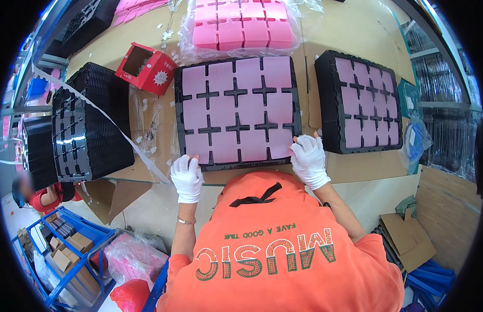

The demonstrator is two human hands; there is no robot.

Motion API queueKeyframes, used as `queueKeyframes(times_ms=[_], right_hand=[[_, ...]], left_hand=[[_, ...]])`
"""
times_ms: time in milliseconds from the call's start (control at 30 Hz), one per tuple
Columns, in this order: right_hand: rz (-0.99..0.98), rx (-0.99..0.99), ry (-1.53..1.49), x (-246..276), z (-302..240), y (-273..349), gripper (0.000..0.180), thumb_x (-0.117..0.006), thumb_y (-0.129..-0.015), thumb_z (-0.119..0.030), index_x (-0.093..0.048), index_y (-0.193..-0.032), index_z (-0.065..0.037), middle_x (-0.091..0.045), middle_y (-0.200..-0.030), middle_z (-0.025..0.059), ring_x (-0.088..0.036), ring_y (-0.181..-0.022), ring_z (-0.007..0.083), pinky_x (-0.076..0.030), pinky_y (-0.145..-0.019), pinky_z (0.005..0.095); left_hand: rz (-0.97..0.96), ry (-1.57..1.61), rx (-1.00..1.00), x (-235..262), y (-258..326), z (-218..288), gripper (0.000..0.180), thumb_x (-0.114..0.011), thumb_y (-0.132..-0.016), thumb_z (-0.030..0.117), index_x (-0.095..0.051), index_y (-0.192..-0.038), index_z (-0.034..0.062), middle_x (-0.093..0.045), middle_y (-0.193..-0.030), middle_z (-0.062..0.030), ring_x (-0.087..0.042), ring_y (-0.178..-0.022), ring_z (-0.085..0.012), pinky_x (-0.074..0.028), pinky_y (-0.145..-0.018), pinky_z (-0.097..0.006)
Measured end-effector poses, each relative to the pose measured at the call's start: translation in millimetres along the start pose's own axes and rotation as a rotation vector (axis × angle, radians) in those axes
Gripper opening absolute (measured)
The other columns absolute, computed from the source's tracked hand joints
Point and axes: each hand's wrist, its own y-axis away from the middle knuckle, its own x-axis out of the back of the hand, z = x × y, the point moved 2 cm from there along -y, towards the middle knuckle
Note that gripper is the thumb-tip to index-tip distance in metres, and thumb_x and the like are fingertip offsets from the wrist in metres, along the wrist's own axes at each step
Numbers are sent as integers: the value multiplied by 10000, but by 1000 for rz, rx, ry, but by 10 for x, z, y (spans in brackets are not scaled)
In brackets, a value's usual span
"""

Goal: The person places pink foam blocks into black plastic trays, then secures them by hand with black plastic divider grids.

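A black plastic tray (pixel 177 112) lies before me, its top covered by a pink foam sheet (pixel 223 106) with cross-shaped gaps that show black between the pink squares. My left hand (pixel 187 178), in a white glove with bare fingertips, is closed at the near left corner of the sheet. At the near right corner, my right hand (pixel 310 160), gloved the same way, pinches the sheet's edge with bent fingers. Part of the grip is hidden under the fingers. To the right stands a black tray stack (pixel 329 104) topped with similar pink foam.
Pink foam blocks (pixel 241 31) in clear plastic lie at the far side. A red open box (pixel 157 73) and tall stacked black trays (pixel 93 125) stand left. White scraps litter the cardboard-covered table (pixel 350 31). A blue cart (pixel 90 244) and another person (pixel 44 197) are at lower left.
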Motion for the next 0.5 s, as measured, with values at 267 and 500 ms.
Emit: queueKeyframes(times_ms=[267,500], right_hand=[[-127,55,127,36,10,78,265,-631,-713,-81,-642,-975,-120,-602,-1116,76,-547,-1119,290,-356,-1025,573],[-129,129,118,232,-76,21,314,-627,-724,-89,-647,-1037,-105,-610,-1102,62,-550,-1127,267,-362,-1040,552]], left_hand=[[-203,11,3,378,-78,97,334,-679,-676,193,-669,-995,95,-573,-1097,-67,-518,-1047,-289,-408,-869,-466],[-161,151,-141,546,-92,79,317,-660,-787,308,-663,-999,73,-598,-1127,-88,-518,-1111,-327,-393,-930,-495]])
